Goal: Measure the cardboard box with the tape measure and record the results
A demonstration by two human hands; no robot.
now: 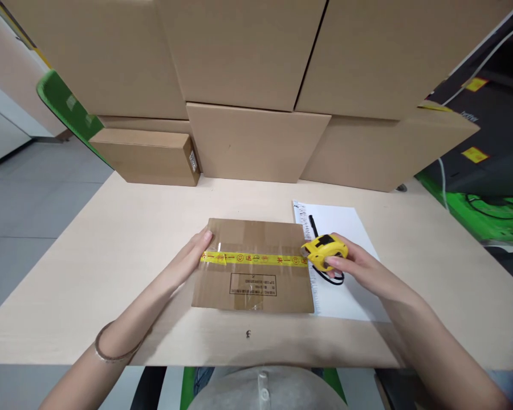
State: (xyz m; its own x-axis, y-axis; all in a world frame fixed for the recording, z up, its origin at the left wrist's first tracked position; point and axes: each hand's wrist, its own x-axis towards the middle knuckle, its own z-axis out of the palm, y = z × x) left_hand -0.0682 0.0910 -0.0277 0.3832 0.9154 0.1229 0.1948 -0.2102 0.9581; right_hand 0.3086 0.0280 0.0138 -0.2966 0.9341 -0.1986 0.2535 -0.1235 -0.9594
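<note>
Left hand: [192,256] laid flat, fingers straight, fingertips pressing the left edge of the flat carton [253,266] right at the start of the yellow tape; nothing enclosed, only pinning.
Right hand: [359,267] curled around the yellow tape measure [325,251], thumb on top, fingers wrapped under; firm closed hold.
Tape measure: body sits at the carton's right edge, just left of the gripping fingers; black loop strap [331,278] hangs below the grip. Whether any blade is drawn out, cannot tell.
Flat carton: lies between the two hands, flat on the table [111,273]; yellow printed tape [256,259] runs straight from left fingertips toward the right grip; printed label box [253,283] just nearer than the tape.
Handling, carton: judged light and thin, stiff enough to lift by an edge, likely to slide on the smooth tabletop unless pinned. Best hold at the side edges.
Handling, measure: hard, compact, palm-sized shell; safe to squeeze.
Under right grip: white paper sheet [346,296], partly tucked beside the carton; black pen [313,225] on it beyond the grip.
Beyond both hands: stacked cardboard boxes [256,142], well apart.
</note>
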